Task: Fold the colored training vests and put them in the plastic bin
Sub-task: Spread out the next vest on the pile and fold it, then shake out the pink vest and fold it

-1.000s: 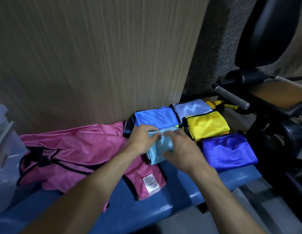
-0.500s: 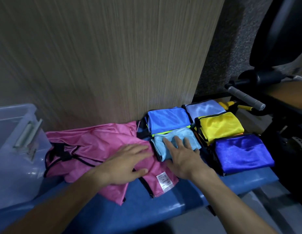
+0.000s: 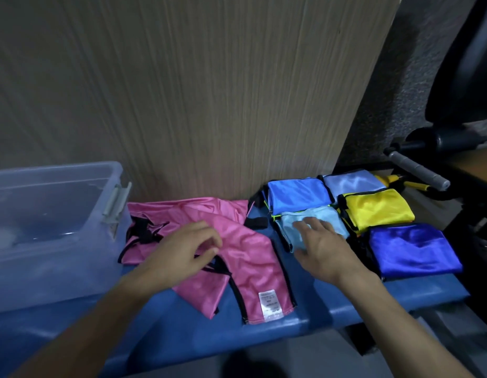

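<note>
The pink vest lies unfolded and rumpled on the blue tabletop, just right of the clear plastic bin. Your left hand hovers over it, fingers loosely curled and holding nothing, likely about to gather it for folding. Your right hand rests flat, fingers spread, on the folded light-blue vest right of the pink one, apparently pressing its fold flat.

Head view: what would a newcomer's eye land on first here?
Probably the unfolded pink vest sprawled mid-bench, the left hand over it. Right of it sit five folded vests; the right hand rests on the light blue one. The clear plastic bin stands at far left.
</note>
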The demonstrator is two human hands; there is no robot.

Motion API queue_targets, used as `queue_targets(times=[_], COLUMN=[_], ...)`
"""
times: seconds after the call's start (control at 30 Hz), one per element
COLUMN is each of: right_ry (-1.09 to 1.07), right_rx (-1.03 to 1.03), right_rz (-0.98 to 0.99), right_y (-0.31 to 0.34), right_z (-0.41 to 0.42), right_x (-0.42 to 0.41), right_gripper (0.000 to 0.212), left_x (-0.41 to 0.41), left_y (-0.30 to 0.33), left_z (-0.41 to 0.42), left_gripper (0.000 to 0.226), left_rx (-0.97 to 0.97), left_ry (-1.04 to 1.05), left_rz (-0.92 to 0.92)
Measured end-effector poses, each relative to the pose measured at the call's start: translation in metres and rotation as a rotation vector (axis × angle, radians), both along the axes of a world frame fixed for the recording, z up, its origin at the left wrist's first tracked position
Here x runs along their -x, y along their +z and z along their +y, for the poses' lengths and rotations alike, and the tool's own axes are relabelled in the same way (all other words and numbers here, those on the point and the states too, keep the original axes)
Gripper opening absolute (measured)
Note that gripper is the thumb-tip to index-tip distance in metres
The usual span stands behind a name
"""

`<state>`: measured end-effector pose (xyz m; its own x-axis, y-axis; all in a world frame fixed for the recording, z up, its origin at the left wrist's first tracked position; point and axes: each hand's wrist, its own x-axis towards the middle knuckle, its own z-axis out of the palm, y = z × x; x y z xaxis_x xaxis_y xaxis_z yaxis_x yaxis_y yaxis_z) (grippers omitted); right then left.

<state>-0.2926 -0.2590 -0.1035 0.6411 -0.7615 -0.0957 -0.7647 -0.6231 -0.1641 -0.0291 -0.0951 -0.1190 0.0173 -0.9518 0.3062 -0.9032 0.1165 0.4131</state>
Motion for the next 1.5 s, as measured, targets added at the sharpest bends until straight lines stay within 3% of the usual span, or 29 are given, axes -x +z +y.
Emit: queue_targets(times=[0.1, 0.2, 0.27, 0.37, 0.53, 0.7, 0.83, 0.93, 1.0, 1.1, 1.2, 1.27, 1.37, 1.4, 1.43, 1.5], right_ry=[0.22, 0.355, 0.388, 0.394, 0.447, 0.251, 0.045, -0.069, -0.098, 0.051, 0.35, 0.467, 0.4, 0.347, 0.296, 0.239], right_rx=[-0.082, -0.197, -0.149, -0.086, -0.046, 0.032, -0.171, -0.331, -0.531, -0.629, -0.563, -0.476, -0.311, -0.288, -0.277, -0.246], right_rz=[-0.122, 0.145, 0.284, 0.282, 0.15, -0.217, -0.783, -1.03, -1.155, -1.191, -1.118, -1.14, -1.335, -1.397, -1.448, -1.514], right_y=[0.008, -0.005, -0.011, -0.012, -0.024, -0.018, 0.002, 0.021, 0.039, 0.082, 0.129, 0.153, 0.185, 0.195, 0.207, 0.233], right_z=[0.038, 0.074, 0.089, 0.098, 0.1, 0.097, 0.089, 0.088, 0.095, 0.112, 0.138, 0.158, 0.169, 0.166, 0.164, 0.159], right_x=[-0.01, -0.021, -0.024, -0.023, -0.014, -0.01, -0.007, -0.008, -0.011, -0.02, -0.036, -0.048, -0.062, -0.064, -0.066, -0.07], right_gripper=[0.067, 0.101, 0.114, 0.107, 0.063, 0.024, 0.019, 0.024, 0.021, 0.017, 0.03, 0.022, 0.005, 0.009, 0.016, 0.024], left_x=[-0.009, -0.013, -0.011, -0.002, 0.007, 0.006, 0.005, 0.012, 0.02, 0.036, 0.061, 0.076, 0.082, 0.08, 0.076, 0.068], left_y=[0.004, -0.004, -0.007, -0.012, -0.016, -0.002, 0.03, 0.068, 0.097, 0.139, 0.181, 0.207, 0.238, 0.243, 0.244, 0.233], left_z=[0.023, 0.04, 0.05, 0.062, 0.076, 0.087, 0.084, 0.083, 0.088, 0.095, 0.092, 0.086, 0.088, 0.092, 0.098, 0.11], left_gripper=[0.014, 0.039, 0.051, 0.054, 0.023, 0.012, 0.011, 0.024, 0.025, 0.023, 0.021, 0.018, 0.016, 0.015, 0.021, 0.058], left_rx=[-0.11, -0.29, -0.343, -0.426, -0.389, -0.211, 0.064, 0.248, 0.259, 0.217, 0.258, 0.354, 0.502, 0.54, 0.559, 0.473], left_ry=[0.043, 0.031, 0.011, -0.066, -0.103, 0.043, 0.272, 0.34, 0.286, 0.111, -0.045, -0.084, -0.085, -0.071, -0.045, -0.005], left_rz=[0.035, 0.005, -0.046, -0.132, -0.091, 0.408, 0.861, 1.208, 1.284, 1.225, 0.999, 0.925, 1.01, 1.013, 0.969, 0.827])
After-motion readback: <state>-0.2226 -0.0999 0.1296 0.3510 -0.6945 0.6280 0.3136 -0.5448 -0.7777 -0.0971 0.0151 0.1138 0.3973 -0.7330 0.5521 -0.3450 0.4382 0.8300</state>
